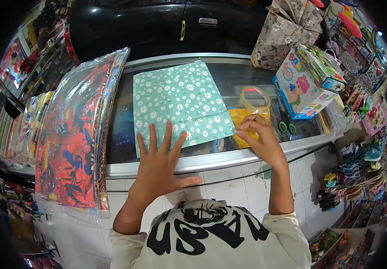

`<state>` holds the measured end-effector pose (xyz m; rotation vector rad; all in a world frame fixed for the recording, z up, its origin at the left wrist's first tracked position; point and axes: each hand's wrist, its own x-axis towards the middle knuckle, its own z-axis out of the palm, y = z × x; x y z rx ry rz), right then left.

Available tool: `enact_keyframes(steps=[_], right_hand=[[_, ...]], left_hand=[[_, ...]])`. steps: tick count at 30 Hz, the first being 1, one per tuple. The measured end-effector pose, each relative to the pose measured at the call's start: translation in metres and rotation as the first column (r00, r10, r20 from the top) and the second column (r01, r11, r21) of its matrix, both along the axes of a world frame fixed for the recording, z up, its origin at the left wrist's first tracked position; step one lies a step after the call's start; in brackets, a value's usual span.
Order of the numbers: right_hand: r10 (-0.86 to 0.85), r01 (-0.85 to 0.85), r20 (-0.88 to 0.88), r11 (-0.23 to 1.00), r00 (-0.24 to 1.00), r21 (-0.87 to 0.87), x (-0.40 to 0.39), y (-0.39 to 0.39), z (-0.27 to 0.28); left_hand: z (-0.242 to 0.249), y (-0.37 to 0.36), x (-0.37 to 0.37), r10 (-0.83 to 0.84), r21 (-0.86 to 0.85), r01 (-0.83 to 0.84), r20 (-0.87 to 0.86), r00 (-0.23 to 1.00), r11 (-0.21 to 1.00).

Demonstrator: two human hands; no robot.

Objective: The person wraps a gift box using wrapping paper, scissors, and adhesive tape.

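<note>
A sheet of green wrapping paper with white daisies [180, 101] lies flat on the glass counter top [229, 71]. My left hand [160, 163] rests flat on the paper's near edge, fingers spread, holding it down. My right hand [258, 134] is at the paper's near right corner, fingertips pinched together at that corner. A roll of clear tape [255, 99] stands just beyond my right hand, on something yellow [240, 117].
A stack of wrapped colourful sheets in plastic [74, 134] leans at the left. At the right stand a toy box [308, 83] and a floral gift bag [283, 33]; scissors [286, 125] lie near them. A black car [157, 22] stands behind the counter.
</note>
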<state>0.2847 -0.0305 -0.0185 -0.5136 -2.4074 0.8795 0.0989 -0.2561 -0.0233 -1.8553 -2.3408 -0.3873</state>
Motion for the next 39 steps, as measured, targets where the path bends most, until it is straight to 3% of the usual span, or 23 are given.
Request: enact_keyframes(steps=[2,8,11,17,20,23,25,28,33,36,39], right_hand=[[-0.006,0.005,-0.015,0.998,1.000,-0.063,-0.003,0.004,-0.004],[-0.014,0.021,0.166,0.999,0.986,-0.038,-0.007,0.008,0.004],[-0.039,0.024,0.251,0.998,0.967,0.060,-0.007,0.009,0.005],[0.013,-0.007,0.117,0.999,0.993,-0.044,-0.008,0.010,0.006],[-0.005,-0.020,-0.079,0.949,0.997,-0.315,-0.006,0.007,0.010],[0.017,-0.037,0.107,0.981,0.994,0.190,-0.003,-0.024,0.019],[0.048,-0.126,0.319,0.965,0.946,0.230,-0.013,-0.052,0.020],[-0.005,-0.220,0.439,0.860,0.898,0.460,-0.029,-0.066,0.008],[-0.010,-0.222,0.443,0.856,0.896,0.467,-0.035,-0.070,0.000],[-0.023,-0.218,0.445,0.848,0.895,0.484,-0.035,-0.069,0.000],[-0.002,-0.222,0.426,0.851,0.905,0.476,-0.032,-0.069,0.000]], left_hand=[[-0.002,0.000,0.000,-0.001,0.011,0.001,-0.004,1.000,1.000],[-0.001,-0.002,-0.001,-0.005,0.022,0.004,0.018,1.000,1.000],[-0.001,-0.002,-0.002,-0.011,0.025,0.010,0.023,1.000,1.000],[-0.003,-0.003,-0.003,-0.021,0.024,0.021,0.016,1.000,0.999],[-0.002,-0.004,-0.003,-0.019,0.015,0.019,0.021,1.000,1.000],[-0.002,-0.004,-0.004,-0.025,0.009,0.025,0.022,0.999,1.000],[-0.002,-0.003,-0.005,-0.036,0.006,0.035,0.026,0.999,0.999],[0.002,-0.004,-0.005,-0.054,-0.009,0.055,0.045,0.998,0.998],[0.006,-0.007,-0.012,-0.058,0.011,0.057,0.125,0.990,0.998],[0.005,-0.020,-0.012,0.089,-0.028,-0.087,0.057,0.994,0.996],[0.002,-0.020,-0.013,0.045,0.034,-0.048,0.085,0.995,0.998]])
